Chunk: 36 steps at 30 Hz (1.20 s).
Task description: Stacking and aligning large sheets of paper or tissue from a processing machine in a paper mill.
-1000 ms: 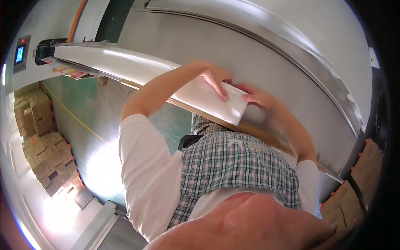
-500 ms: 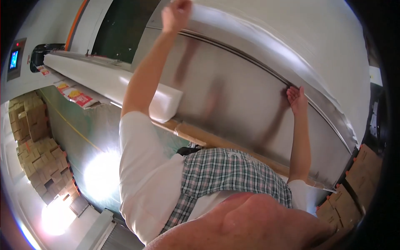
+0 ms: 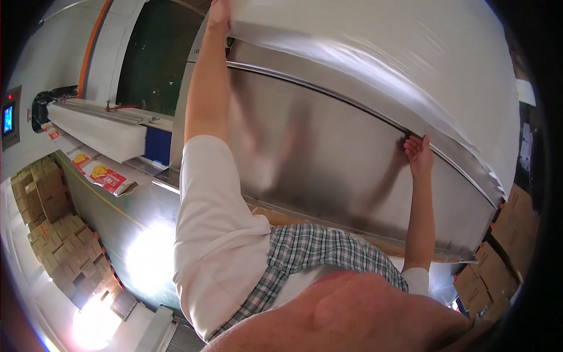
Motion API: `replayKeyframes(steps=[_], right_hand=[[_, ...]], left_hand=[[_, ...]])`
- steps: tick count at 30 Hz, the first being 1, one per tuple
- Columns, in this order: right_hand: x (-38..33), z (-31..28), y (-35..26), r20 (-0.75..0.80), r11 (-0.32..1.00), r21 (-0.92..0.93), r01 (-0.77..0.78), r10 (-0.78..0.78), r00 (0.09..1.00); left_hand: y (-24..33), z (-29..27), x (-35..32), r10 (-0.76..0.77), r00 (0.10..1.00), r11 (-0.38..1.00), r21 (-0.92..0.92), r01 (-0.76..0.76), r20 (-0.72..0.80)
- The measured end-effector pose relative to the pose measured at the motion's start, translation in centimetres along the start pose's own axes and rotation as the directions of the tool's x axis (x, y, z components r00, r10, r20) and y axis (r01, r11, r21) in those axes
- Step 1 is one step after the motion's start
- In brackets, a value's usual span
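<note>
Head view, white strip (image 3: 104, 134) now farther left, right fingers (image 3: 415, 145) curled at steel edge (image 3: 352, 97), left hand's (image 3: 220, 13) unclear (cropped)

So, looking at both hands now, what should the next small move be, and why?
Perhaps raise the right hand to the lower edge of the white sheet: the left hand is up at the sheet's left end, while the right hand sits lower, by the upper edge of the metal panel.

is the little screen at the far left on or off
On: the little screen glows blue, and a small red light shows just above it.
</note>
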State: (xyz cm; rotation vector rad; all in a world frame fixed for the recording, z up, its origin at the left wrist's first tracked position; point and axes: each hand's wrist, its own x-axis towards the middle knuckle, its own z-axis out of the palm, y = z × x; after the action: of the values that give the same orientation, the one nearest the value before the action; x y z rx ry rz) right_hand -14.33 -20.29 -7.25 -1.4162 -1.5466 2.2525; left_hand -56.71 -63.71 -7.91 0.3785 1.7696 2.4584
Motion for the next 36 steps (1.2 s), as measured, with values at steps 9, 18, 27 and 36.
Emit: replayKeyframes(steps=[9, 18, 27, 36], right_hand=[[-1.4, -1.2, 0.4, -0.012, 0.997, -0.071, 0.0, -0.001, 1.0], [-3.6, -0.3, -0.9, 0.152, 0.975, -0.223, -0.002, 0.037, 0.988], [-3.6, -1.1, -0.4, 0.17, 0.948, -0.316, 0.045, 0.01, 0.985], [-4.5, -1.0, -0.3, 0.142, 0.969, -0.248, 0.019, 0.017, 0.99]], left_hand=[[0.5, 1.8, 2.0, -0.158, 0.97, 0.45, 0.888, -0.094, 0.183], [8.3, 18.0, -0.7, -0.602, 0.767, -0.433, 0.716, -0.547, 0.222], [6.1, 10.5, -1.9, -0.178, 0.78, -0.102, 0.777, -0.622, 0.6], [6.0, 13.2, -2.0, -0.449, 0.779, -0.017, 0.868, -0.497, 0.437]])
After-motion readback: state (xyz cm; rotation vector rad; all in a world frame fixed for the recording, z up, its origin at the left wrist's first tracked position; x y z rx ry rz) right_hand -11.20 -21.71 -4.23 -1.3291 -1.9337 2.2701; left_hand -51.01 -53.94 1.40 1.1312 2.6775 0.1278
